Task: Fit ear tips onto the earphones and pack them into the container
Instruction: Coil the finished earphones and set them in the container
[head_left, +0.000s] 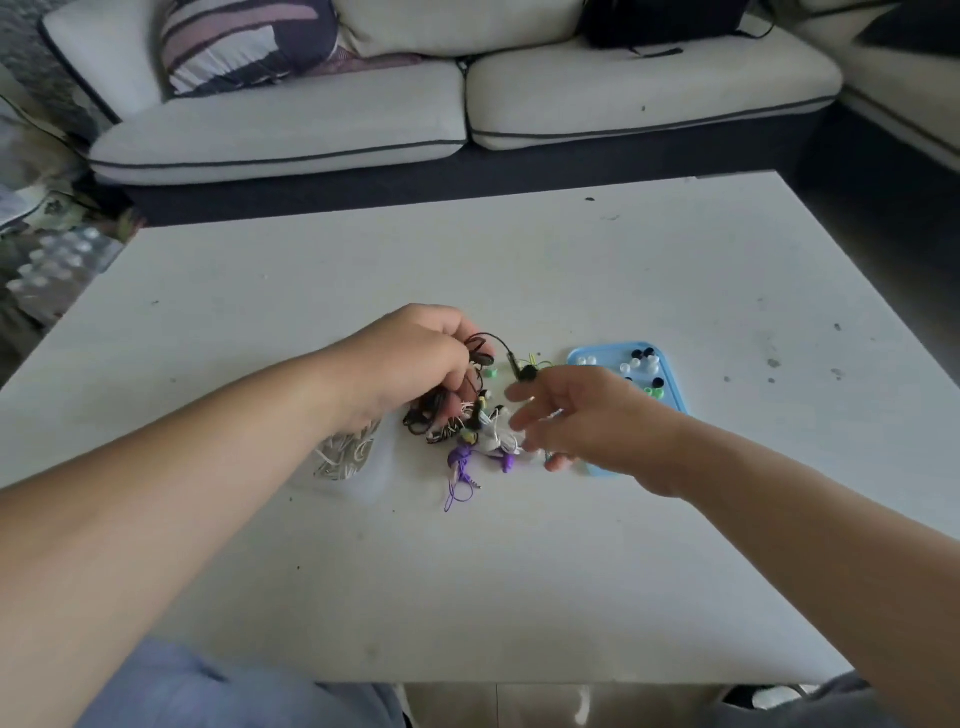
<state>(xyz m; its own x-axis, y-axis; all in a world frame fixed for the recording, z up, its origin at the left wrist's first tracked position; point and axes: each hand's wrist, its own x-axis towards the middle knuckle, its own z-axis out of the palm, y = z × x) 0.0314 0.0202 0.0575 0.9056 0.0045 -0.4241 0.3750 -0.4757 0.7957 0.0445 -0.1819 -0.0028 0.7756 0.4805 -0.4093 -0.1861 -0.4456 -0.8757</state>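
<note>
The left hand (415, 358) is curling its fingers round a thin black earphone cable (491, 340), lifting it over a tangled pile of black, white and purple earphones (478, 436) lying mid-table (467, 571). The right hand (587, 415), blurred, is hovering with fingers spread and holding nothing, just beside a light-blue plastic tray (675, 387) carrying small loose ear tips (641, 364).

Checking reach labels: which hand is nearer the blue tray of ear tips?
Right. Right hand overlaps the left edge of the blue tray; left hand is beyond the earphone pile, gripping a black cable.
</note>
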